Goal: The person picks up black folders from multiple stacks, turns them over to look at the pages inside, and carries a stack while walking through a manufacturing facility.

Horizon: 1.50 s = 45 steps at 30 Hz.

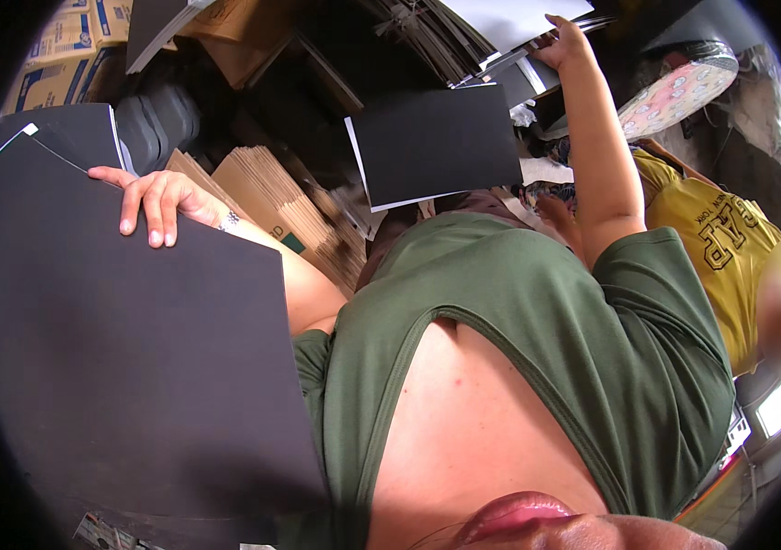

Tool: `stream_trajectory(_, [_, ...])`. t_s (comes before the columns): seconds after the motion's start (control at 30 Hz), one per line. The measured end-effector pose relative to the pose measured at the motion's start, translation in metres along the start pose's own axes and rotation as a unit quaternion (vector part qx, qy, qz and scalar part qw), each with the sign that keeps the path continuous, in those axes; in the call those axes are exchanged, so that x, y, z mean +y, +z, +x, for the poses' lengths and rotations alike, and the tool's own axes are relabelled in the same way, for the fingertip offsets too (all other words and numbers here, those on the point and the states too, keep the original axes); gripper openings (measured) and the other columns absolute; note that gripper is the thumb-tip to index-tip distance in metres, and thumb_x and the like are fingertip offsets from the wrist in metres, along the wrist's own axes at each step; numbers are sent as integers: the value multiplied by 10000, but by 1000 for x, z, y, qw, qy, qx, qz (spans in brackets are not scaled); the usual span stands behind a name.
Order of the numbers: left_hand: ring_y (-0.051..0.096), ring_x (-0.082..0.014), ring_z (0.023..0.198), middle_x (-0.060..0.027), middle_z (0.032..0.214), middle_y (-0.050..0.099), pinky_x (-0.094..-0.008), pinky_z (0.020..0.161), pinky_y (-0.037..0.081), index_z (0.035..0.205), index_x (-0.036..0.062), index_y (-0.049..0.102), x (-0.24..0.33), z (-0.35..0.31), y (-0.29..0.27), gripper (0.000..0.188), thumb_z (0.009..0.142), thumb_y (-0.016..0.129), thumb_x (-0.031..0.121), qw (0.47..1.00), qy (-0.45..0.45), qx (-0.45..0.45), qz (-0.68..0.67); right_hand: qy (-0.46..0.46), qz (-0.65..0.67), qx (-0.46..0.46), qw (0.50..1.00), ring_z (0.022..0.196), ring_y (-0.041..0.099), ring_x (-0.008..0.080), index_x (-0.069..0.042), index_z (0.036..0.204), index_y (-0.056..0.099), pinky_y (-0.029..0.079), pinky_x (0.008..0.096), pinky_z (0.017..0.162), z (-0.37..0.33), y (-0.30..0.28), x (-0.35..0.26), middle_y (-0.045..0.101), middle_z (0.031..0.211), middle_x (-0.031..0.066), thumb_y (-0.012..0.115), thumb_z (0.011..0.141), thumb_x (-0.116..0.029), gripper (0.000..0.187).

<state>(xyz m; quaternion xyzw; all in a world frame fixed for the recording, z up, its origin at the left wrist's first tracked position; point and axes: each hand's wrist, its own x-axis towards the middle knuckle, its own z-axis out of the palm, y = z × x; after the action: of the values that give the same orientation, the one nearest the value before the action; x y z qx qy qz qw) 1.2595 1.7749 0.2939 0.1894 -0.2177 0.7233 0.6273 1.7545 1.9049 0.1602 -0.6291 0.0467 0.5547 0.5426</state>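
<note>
My left hand (166, 197) is hooked over the upper edge of a large black board (134, 339), its fingers bent down onto the dark face. The board fills the left side and looks close to me. Higher up on the right, my right arm stretches away from me, and my right hand (566, 44) has its fingers closed around the edge of a white sheet (510, 23). That sheet lies by a stack of dark boards (427, 37) with pale edges. A smaller black sheet (436, 142) with a white underside rests over my lap, touched by neither hand.
Flat brown cardboard pieces (271, 197) stand bundled beside my left forearm. Yellow-and-blue cartons (70, 55) are piled at the far left. At the right are a person in a yellow shirt (707, 238), a patterned cushion (679, 96) and clear plastic wrap (771, 110).
</note>
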Motion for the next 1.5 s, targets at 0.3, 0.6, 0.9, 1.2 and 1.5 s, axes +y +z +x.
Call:
stream_trajectory(0.3, [674, -266, 588, -216, 885, 648, -304, 484, 584, 1437, -9, 243, 34, -17, 15, 661, 908, 591, 179, 999, 4, -32, 31, 87, 8, -4, 996, 893, 590, 369, 40, 1072, 508, 484, 544, 906, 47, -60, 141, 559, 942, 197, 369, 966, -101, 224])
stream_trajectory(0.6, [655, -203, 550, -163, 847, 659, -243, 464, 567, 1413, -9, 288, 49, -29, 24, 654, 868, 631, 100, 999, 26, -27, 34, 24, -196, 20, 980, 967, 618, 363, 67, 1057, 501, 504, 561, 883, 15, -40, 114, 579, 991, 217, 386, 955, -79, 211])
stream_trajectory(0.9, [657, -204, 547, -165, 845, 663, -248, 467, 567, 1408, -7, 303, 55, -36, 29, 637, 875, 630, 118, 998, 34, -32, 45, 61, -159, 62, 983, 735, 629, 298, 55, 943, 517, 514, 523, 803, 2, -27, 90, 594, 819, 185, 390, 927, -37, 158])
stream_trajectory(1.2, [665, -223, 558, -175, 853, 659, -275, 482, 579, 1403, -11, 307, 61, -39, 28, 644, 874, 640, 147, 997, 34, -41, 52, 113, -187, 147, 965, 1039, 567, 343, -73, 1111, 542, 469, 528, 839, 46, -48, 66, 560, 1135, 128, 437, 962, -212, 229])
stream_trajectory(1.5, [673, -226, 574, -171, 880, 662, -291, 494, 591, 1409, -40, 270, 70, -47, 30, 717, 847, 673, 148, 995, 54, -54, 65, -19, -124, 96, 988, 1077, 528, 345, 6, 1166, 496, 493, 503, 852, 12, -23, 113, 549, 1104, 176, 443, 972, -193, 283])
